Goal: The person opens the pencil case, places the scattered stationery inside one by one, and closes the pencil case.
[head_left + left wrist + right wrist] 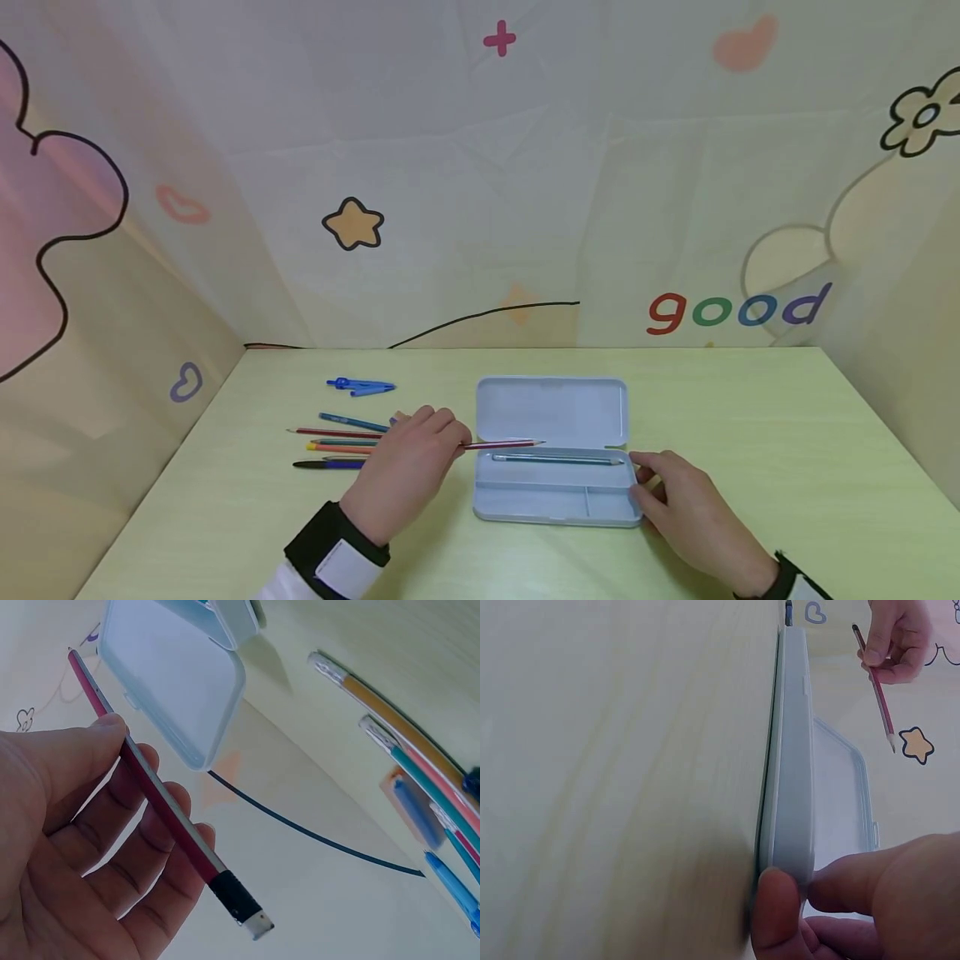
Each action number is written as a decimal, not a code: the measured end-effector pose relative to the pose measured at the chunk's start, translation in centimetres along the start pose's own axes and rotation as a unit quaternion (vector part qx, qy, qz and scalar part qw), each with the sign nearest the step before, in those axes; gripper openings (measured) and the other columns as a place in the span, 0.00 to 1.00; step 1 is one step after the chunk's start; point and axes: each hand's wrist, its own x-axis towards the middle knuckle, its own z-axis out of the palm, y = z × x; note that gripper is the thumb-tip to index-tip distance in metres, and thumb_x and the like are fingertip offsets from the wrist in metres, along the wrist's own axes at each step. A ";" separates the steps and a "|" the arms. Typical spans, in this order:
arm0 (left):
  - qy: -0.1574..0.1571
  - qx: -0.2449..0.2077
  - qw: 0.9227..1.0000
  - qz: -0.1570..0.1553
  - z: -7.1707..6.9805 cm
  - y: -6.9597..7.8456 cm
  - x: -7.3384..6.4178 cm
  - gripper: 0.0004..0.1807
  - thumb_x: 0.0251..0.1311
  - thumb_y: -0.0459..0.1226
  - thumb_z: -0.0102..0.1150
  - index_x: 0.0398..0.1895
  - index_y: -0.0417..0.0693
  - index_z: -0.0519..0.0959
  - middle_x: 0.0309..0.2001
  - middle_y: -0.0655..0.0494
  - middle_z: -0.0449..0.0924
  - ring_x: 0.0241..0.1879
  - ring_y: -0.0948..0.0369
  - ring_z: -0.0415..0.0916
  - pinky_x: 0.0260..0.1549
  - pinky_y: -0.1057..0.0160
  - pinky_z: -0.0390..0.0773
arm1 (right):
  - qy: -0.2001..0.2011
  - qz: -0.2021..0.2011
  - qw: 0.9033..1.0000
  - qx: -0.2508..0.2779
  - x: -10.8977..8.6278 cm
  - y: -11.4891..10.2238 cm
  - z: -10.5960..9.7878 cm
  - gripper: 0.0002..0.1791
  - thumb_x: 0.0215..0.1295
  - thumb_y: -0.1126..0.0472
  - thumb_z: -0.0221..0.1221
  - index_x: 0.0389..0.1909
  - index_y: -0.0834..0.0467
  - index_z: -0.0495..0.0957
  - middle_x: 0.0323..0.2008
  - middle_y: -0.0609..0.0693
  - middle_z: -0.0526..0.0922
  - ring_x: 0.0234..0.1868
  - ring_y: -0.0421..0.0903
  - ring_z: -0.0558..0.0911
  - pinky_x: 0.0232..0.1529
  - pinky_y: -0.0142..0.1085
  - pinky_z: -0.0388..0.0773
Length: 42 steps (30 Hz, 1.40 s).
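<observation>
My left hand [414, 471] pinches a dark red and silver pencil [504, 444] between thumb and fingers. Its sharpened tip points right, over the hinge side of an open light-blue pencil case [525, 504]. In the left wrist view the same pencil [169, 802] shows a black band and a white eraser at its near end. A teal pencil [558, 459] lies in the case's long rear compartment. At the case's right end, my right hand [686, 512] grips the edge, thumb and fingers on the case wall [793, 772]. The lid [551, 408] leans back, away from me.
Several pencils, among them a red one [337, 432] and an orange one [348, 448], lie left of the case. A black and blue pen [326, 464] is nearest me. Behind them sits a blue compass [362, 386]. An eraser [412, 810] is partly hidden by my left hand in the head view.
</observation>
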 end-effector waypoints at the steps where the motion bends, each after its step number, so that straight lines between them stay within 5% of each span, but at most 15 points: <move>1: -0.001 0.001 1.000 0.003 0.1 0.1 0.1 0.04 0.67 0.39 0.72 0.41 0.53 0.86 0.37 0.61 0.81 0.39 0.59 0.76 0.44 0.53 0.84 | 0.001 -0.003 1.000 -0.001 0.0 0.0 0.0 0.25 0.72 0.70 0.64 0.66 0.72 0.74 0.44 0.51 0.78 0.31 0.41 0.79 0.30 0.31 0.79; 8: -0.005 -0.008 1.000 0.025 0.6 1.0 1.1 0.04 0.68 0.36 0.71 0.42 0.52 0.85 0.38 0.61 0.81 0.40 0.60 0.76 0.37 0.65 0.79 | 0.001 0.000 1.000 -0.008 0.0 -0.1 0.0 0.25 0.72 0.69 0.65 0.67 0.72 0.74 0.44 0.52 0.79 0.31 0.41 0.79 0.30 0.31 0.79; 22: -0.021 -0.007 0.998 0.052 1.6 2.2 2.8 0.09 0.64 0.28 0.72 0.41 0.51 0.85 0.39 0.59 0.81 0.40 0.60 0.75 0.39 0.65 0.78 | 0.004 0.000 1.000 -0.009 0.0 -0.2 0.0 0.25 0.71 0.69 0.65 0.66 0.72 0.74 0.44 0.52 0.79 0.32 0.42 0.79 0.30 0.31 0.79; 42: -0.050 -0.005 0.997 0.058 3.1 4.2 4.6 0.06 0.67 0.31 0.70 0.42 0.52 0.87 0.41 0.60 0.84 0.40 0.61 0.76 0.42 0.68 0.79 | -0.002 0.007 1.000 -0.005 0.0 -0.3 -0.2 0.25 0.71 0.70 0.65 0.67 0.73 0.74 0.44 0.52 0.78 0.31 0.42 0.79 0.29 0.32 0.79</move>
